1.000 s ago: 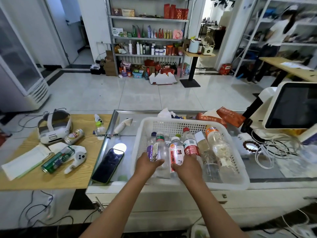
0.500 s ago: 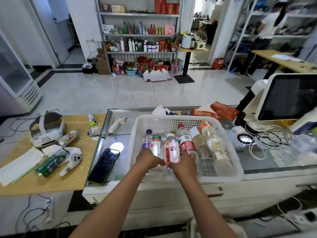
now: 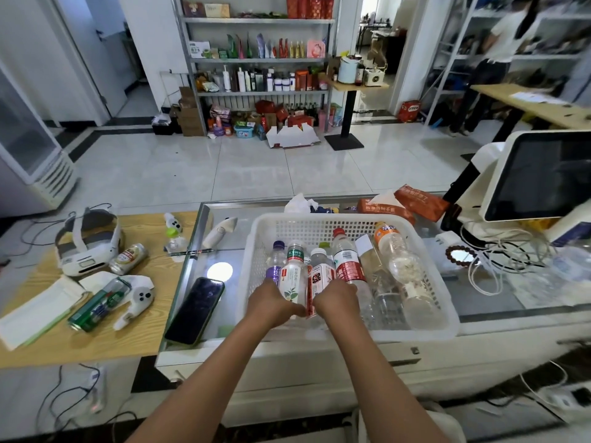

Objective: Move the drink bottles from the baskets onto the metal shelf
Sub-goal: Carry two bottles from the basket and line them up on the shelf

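**Both hands in the white basket, each on a bottle**

While the white basket [image 3: 425, 251] stands on the glass table [image 3: 224, 244], both hands of the person reach into its near side. The left hand [image 3: 271, 303] has its fingers curled round the lower part of the green-capped bottle [image 3: 292, 276], which has a white label with leaves on it. The right hand [image 3: 337, 300] grips the white-capped bottle [image 3: 319, 276] with the red and white label, just beside the first one. The two hands nearly touch each other. All the bottles lie with their caps pointing away from the person. A purple-capped bottle [image 3: 275, 259] lies at the left of them, partly hidden by the left hand. At the right come a red-capped bottle [image 3: 347, 263], then a clear flat bottle [image 3: 372, 270], and then an orange-capped bottle [image 3: 396, 257] near the right wall of the basket.

The metal shelf [image 3: 259, 59] stands far across the tiled floor, against the back wall, and carries many products. On the glass, left of the basket, lies a dark phone [image 3: 195, 310]. On the wooden table [image 3: 128, 340] further left I see a white headset [image 3: 86, 241] and a green can [image 3: 99, 305] on its side.
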`<state>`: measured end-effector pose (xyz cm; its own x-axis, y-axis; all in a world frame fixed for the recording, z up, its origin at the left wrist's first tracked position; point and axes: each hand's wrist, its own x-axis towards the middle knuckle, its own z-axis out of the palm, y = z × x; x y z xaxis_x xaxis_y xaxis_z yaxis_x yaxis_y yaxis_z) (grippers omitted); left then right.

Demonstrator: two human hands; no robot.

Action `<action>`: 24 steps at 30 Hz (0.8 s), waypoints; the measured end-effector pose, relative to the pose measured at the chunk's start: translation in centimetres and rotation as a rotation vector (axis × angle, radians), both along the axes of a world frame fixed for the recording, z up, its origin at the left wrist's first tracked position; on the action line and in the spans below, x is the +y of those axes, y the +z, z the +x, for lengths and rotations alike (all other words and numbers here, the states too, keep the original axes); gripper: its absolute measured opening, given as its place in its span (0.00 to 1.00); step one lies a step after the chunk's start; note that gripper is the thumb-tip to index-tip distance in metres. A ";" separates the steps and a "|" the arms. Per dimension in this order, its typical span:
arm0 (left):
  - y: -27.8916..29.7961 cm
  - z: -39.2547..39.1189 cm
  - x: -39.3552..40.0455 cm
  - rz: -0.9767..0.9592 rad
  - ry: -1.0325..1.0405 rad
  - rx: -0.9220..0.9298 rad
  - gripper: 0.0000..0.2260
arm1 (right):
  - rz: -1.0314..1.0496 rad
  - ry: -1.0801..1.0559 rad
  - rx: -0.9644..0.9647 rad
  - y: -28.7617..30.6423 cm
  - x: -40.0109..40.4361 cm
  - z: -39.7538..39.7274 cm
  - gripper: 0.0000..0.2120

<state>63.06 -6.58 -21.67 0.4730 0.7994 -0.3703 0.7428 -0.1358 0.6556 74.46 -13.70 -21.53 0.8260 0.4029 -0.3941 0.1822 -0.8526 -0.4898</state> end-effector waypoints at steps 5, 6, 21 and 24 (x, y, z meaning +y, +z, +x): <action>0.0 -0.9 0.5 0.025 -0.037 -0.040 0.35 | 0.063 -0.031 0.023 0.3 0.3 -1.0 0.30; 0.4 -1.2 0.8 0.033 -0.051 -0.041 0.34 | 0.093 -0.025 0.053 0.2 0.3 -1.0 0.31; 4.3 -4.5 5.3 0.064 -0.250 -0.273 0.26 | 0.773 -0.558 0.398 2.8 -3.3 -3.8 0.10; 5.1 -4.1 5.3 0.042 -0.318 -0.361 0.26 | 0.976 -0.679 0.332 2.9 -4.5 -5.6 0.15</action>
<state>58.98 -1.27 -16.59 0.7889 0.6050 -0.1076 0.3858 -0.3513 0.8531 68.83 -18.23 -18.64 0.8998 0.1746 -0.3999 -0.4097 0.0225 -0.9120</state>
